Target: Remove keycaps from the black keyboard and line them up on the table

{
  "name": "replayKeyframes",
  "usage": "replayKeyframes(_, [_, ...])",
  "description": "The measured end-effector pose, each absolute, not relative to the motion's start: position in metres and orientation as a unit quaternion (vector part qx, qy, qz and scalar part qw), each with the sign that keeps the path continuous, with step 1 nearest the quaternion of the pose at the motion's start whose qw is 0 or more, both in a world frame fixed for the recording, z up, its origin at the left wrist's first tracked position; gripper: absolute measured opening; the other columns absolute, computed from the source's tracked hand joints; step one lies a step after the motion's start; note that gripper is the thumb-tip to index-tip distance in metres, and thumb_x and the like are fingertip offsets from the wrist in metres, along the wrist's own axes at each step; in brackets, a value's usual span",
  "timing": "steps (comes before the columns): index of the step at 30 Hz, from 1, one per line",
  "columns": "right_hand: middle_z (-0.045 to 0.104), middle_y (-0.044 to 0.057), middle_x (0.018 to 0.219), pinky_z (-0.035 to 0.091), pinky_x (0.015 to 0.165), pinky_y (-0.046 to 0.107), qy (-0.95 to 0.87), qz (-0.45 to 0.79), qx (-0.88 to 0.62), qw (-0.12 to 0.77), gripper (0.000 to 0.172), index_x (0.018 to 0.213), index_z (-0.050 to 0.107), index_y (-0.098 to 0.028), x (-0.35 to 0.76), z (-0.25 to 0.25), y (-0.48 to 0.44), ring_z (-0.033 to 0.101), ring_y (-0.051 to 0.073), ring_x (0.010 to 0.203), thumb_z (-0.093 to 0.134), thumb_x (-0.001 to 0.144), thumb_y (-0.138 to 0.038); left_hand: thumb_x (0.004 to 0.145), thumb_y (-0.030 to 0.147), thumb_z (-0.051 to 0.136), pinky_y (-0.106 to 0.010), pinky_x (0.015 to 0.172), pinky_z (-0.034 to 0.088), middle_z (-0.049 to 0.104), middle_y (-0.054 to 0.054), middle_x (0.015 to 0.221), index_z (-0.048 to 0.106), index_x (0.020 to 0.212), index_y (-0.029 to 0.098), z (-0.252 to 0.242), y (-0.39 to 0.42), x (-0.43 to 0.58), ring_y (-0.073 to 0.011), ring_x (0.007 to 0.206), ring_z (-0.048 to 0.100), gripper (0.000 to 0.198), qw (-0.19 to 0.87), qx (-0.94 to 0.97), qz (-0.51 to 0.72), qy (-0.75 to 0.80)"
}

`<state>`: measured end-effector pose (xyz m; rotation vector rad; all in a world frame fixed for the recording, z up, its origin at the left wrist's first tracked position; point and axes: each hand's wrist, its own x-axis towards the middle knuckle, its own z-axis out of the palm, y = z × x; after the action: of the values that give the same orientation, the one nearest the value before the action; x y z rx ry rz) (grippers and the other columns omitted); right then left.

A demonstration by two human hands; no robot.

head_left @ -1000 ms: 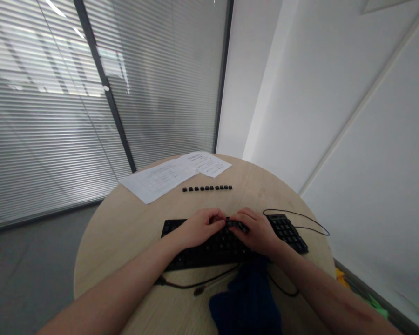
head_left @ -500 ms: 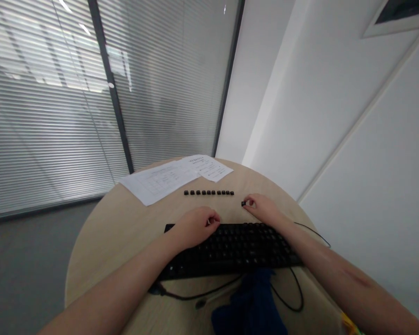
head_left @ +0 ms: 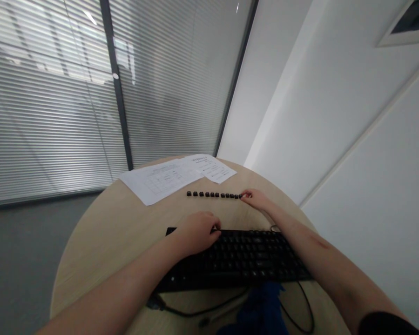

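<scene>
A black keyboard [head_left: 254,253] lies across the near part of the round table. Over its upper left side rests my left hand [head_left: 199,231], thumb and fingers curled together; whatever they may hold is hidden. Beyond the keyboard, several small black keycaps [head_left: 212,194] form a straight row. My right hand [head_left: 255,199] is at the right end of that row, its thumb and forefinger pinching one keycap [head_left: 240,196] down at the table surface, close beside its neighbour.
Printed paper sheets [head_left: 167,179] lie at the far left of the wooden table [head_left: 104,242]. A blue cloth [head_left: 260,311] and a black cable [head_left: 192,314] are at the near edge. Window blinds [head_left: 174,93] and a white wall [head_left: 328,116] stand behind.
My right hand has carried its keycap away from me and left, to the right end of the row. My left hand stays over the keyboard. The view has shifted slightly.
</scene>
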<state>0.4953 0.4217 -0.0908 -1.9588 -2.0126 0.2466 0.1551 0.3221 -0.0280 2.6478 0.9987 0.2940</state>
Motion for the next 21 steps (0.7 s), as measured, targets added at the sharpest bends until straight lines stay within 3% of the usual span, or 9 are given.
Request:
replayKeyframes(9, [0.069, 0.003, 0.090, 0.042, 0.070, 0.023, -0.721, 0.100, -0.668, 0.155, 0.030, 0.110, 0.075, -0.017, 0.501, -0.089, 0.420, 0.059, 0.013, 0.077, 0.066, 0.086, -0.033, 0.089, 0.030, 0.056, -0.039, 0.083, 0.051, 0.072, -0.009, 0.100, 0.074, 0.096, 0.021, -0.031, 0.322, 0.157, -0.0265, 0.092, 0.065, 0.021, 0.153, 0.927, 0.098, 0.329])
replayKeyframes(16, [0.069, 0.004, 0.089, 0.045, 0.076, 0.026, -0.711, 0.070, -0.670, 0.200, 0.034, 0.113, 0.073, -0.016, 0.485, -0.072, 0.404, 0.059, 0.014, 0.076, 0.069, 0.083, -0.031, 0.089, 0.030, 0.056, -0.039, 0.083, 0.050, 0.073, -0.009, 0.099, 0.074, 0.096, 0.021, -0.032, 0.323, 0.156, -0.0263, 0.092, 0.066, 0.021, 0.157, 0.924, 0.104, 0.332])
replayKeyframes(19, [0.069, 0.009, 0.099, 0.047, 0.083, 0.029, -0.703, 0.045, -0.664, 0.251, 0.032, 0.110, 0.073, -0.015, 0.479, -0.053, 0.380, 0.060, 0.018, 0.086, 0.056, 0.092, -0.037, 0.089, 0.029, 0.056, -0.040, 0.084, 0.050, 0.073, -0.009, 0.099, 0.074, 0.097, 0.021, -0.031, 0.323, 0.155, -0.0269, 0.093, 0.066, 0.022, 0.160, 0.924, 0.106, 0.331])
replayKeyframes(21, [0.068, 0.011, 0.105, 0.050, 0.078, 0.030, -0.686, 0.047, -0.661, 0.300, 0.046, 0.112, 0.071, -0.016, 0.477, -0.038, 0.355, 0.061, 0.018, 0.086, 0.038, 0.100, -0.046, 0.088, 0.029, 0.057, -0.040, 0.083, 0.051, 0.073, -0.008, 0.097, 0.074, 0.095, 0.021, -0.032, 0.324, 0.155, -0.0265, 0.091, 0.066, 0.021, 0.161, 0.923, 0.111, 0.331])
